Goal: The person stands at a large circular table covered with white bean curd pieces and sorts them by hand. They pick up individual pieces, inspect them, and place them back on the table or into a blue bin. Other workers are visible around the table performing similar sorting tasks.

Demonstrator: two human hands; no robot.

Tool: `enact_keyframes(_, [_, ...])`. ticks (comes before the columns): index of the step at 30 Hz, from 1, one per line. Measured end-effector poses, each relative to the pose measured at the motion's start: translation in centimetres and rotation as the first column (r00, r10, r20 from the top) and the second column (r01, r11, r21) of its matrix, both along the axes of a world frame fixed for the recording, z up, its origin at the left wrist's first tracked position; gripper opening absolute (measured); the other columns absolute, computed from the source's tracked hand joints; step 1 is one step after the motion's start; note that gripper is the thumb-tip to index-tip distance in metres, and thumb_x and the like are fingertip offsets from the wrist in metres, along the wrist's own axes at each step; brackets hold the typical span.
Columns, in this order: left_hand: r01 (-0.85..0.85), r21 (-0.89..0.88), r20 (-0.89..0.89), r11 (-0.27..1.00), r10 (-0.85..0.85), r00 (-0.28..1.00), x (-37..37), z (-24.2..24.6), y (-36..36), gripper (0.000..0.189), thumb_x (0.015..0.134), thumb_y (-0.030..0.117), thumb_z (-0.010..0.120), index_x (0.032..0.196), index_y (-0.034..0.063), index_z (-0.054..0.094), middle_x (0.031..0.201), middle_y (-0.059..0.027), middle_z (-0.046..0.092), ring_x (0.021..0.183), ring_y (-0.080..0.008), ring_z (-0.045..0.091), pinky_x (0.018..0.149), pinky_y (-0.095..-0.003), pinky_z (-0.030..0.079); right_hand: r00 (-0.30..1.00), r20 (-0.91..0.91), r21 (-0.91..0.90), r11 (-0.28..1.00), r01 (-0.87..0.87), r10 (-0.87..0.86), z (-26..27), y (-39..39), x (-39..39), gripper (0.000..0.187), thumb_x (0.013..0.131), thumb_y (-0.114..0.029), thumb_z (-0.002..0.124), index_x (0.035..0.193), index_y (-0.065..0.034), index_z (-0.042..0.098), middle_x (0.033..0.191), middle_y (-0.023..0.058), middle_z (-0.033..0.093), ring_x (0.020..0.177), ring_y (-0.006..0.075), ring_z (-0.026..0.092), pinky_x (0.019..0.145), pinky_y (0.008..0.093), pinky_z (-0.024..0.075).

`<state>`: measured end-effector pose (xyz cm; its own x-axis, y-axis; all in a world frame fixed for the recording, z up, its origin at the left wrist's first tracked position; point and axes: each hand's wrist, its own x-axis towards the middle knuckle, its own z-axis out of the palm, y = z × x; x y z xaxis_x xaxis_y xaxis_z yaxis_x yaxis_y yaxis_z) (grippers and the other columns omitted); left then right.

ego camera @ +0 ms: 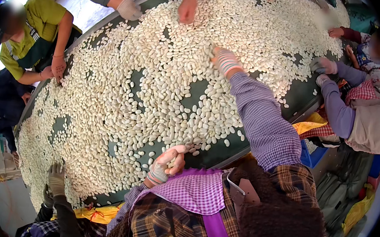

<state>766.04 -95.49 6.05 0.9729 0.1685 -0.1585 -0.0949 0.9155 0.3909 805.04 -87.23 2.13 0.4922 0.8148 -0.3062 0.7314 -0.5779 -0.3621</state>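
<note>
White beans (162, 115) lie spread thickly over a dark green conveyor-like table (235, 147). Close to the near edge, my left hand (168, 161), in a fingerless-looking striped glove, is curled around a few white beans (171, 162). A few darker beans (193, 149) lie just beyond its fingertips. My right hand (226, 60), in a similar striped glove, reaches far across the table. Its fingers touch the bean layer, slightly blurred, and whether they pinch a bean cannot be made out.
Across the table are a co-worker's gloved hand (129, 9) and a bare hand (187, 10). Another person's hands (57, 68) work at the left edge. Gloved hands (55, 179) are at lower left, others (323, 66) at right. A blue crate (314, 156) stands below the table's right side.
</note>
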Motion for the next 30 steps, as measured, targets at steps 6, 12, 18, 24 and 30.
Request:
enact_keyframes(6, [0.01,-0.038,0.06,0.999,-0.008,0.998,1.1,-0.6,-0.2,0.034,0.095,0.02,0.038,0.125,0.0062,0.047,0.06,-0.0033,0.053,0.038,-0.005,0.037,0.037,-0.0171,0.03,0.74,-0.625,-0.003,0.948,-0.319,0.247,1.2,-1.8,-15.6,0.03,0.086,-0.021,0.053,0.113,-0.0091,0.055,0.097,0.0126,0.064,0.082,0.0231,0.063,0.079,0.0339,0.05])
enact_keyframes(12, [-0.025,-0.174,0.118,0.984,0.046,0.992,2.2,-2.2,-0.7,0.034,0.093,0.014,0.04,0.125,0.0056,0.045,0.068,-0.0066,0.058,0.044,-0.0073,0.047,0.036,-0.0166,0.035,0.483,-0.809,0.298,0.942,-0.152,0.334,4.8,-10.1,-11.3,0.03,0.084,-0.015,0.054,0.111,-0.0025,0.055,0.09,0.0087,0.063,0.073,0.0148,0.057,0.065,0.0276,0.0489])
enact_keyframes(18, [-0.06,-0.363,0.012,0.93,0.069,0.998,4.7,-2.6,-1.6,0.032,0.092,0.014,0.041,0.121,0.0006,0.044,0.083,-0.008,0.061,0.042,-0.0082,0.047,0.037,-0.0173,0.038,0.53,-0.56,-0.234,0.736,0.636,-0.636,-0.9,-14.0,2.0,0.042,0.085,-0.024,0.052,0.122,-0.0047,0.05,0.105,0.0169,0.06,0.083,0.0259,0.058,0.074,0.0345,0.049])
enact_keyframes(24, [-0.061,-0.145,-0.192,0.988,0.032,0.981,5.9,-2.9,-2.3,0.034,0.095,0.023,0.039,0.122,0.005,0.048,0.07,-0.0043,0.057,0.04,-0.0077,0.04,0.039,-0.0185,0.035,0.401,-0.914,0.154,0.97,0.19,0.066,2.4,-15.3,-6.0,0.035,0.084,-0.008,0.054,0.119,-0.0074,0.053,0.098,0.0118,0.062,0.079,0.0206,0.061,0.064,0.0332,0.0505])
enact_keyframes(30, [-0.168,-0.244,-0.487,0.955,0.029,0.873,9.0,-0.6,-2.8,0.04,0.093,0.039,0.043,0.11,0.0039,0.052,0.09,-0.0069,0.059,0.059,-0.0133,0.056,0.043,-0.0211,0.044,0.53,-0.517,0.682,0.698,-0.221,0.672,7.6,-15.9,-10.1,0.038,0.083,-0.018,0.057,0.12,-0.0059,0.052,0.112,0.0148,0.058,0.104,0.0265,0.055,0.091,0.0371,0.0424])
